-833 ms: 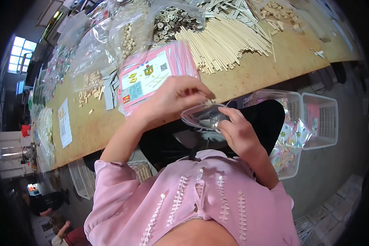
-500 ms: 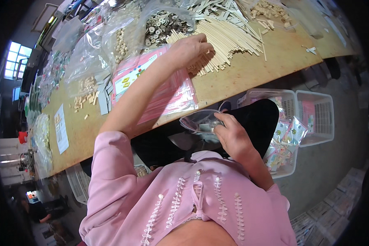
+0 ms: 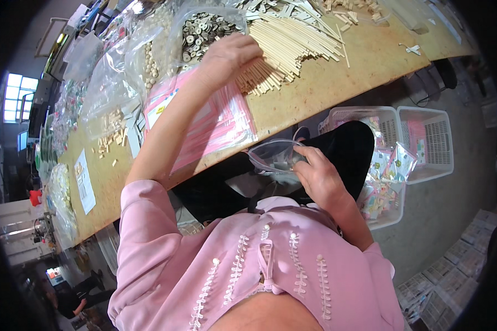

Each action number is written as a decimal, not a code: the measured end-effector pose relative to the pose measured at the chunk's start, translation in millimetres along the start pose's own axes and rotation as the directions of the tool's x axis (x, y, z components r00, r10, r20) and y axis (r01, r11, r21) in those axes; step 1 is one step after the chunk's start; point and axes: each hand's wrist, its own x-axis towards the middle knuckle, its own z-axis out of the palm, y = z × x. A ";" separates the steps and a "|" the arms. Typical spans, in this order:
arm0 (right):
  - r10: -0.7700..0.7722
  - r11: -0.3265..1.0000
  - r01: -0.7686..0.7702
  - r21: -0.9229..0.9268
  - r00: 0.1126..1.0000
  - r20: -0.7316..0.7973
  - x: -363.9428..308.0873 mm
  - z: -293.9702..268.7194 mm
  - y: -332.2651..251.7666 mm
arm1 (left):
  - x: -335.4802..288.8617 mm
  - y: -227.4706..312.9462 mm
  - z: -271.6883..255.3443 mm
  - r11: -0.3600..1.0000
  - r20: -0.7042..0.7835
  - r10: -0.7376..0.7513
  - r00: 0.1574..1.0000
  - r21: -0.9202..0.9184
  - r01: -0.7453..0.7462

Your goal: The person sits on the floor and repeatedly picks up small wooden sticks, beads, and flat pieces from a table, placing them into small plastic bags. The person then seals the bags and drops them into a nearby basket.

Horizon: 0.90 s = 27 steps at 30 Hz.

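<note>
My left hand (image 3: 230, 57) reaches over the table to the left end of a pile of thin wooden sticks (image 3: 292, 47). Its fingers are curled together, and the fingertips are turned away, so whatever they may grip is hidden. Below the table edge, over my lap, my right hand (image 3: 321, 177) pinches the rim of a clear plastic bag (image 3: 273, 156). The bag's mouth gapes, and some small pale pieces show dimly inside. Beneath my left forearm lies a stack of pink printed packets (image 3: 226, 124) in clear film.
Behind my left hand is a bag of round grey washers (image 3: 201, 34), beside wooden beads (image 3: 150, 66). Small wooden blocks (image 3: 113, 138) and a paper sheet (image 3: 84, 182) lie to the left. White baskets (image 3: 431, 144), one holding filled packets (image 3: 389, 165), stand right of my leg.
My left hand has shifted slightly left along the stick pile, toward the washers. My right hand still holds the bag near my lap. The whole view has moved a little.
</note>
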 end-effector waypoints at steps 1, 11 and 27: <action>0.002 1.000 -0.002 0.000 1.000 0.000 0.3 -0.8 0.4 | 0.4 7.6 -7.1 1.000 -0.102 -0.007 0.995 -0.004 0.007; -0.057 0.998 0.056 -0.019 0.997 -0.056 20.0 -19.4 -10.2 | -83.2 142.6 -21.3 0.355 -0.058 -0.593 0.803 -0.914 0.196; -0.007 1.000 0.007 -0.014 1.000 -0.015 52.2 -65.1 -20.9 | -80.4 96.6 -23.0 0.805 0.012 0.018 1.000 -0.593 -0.007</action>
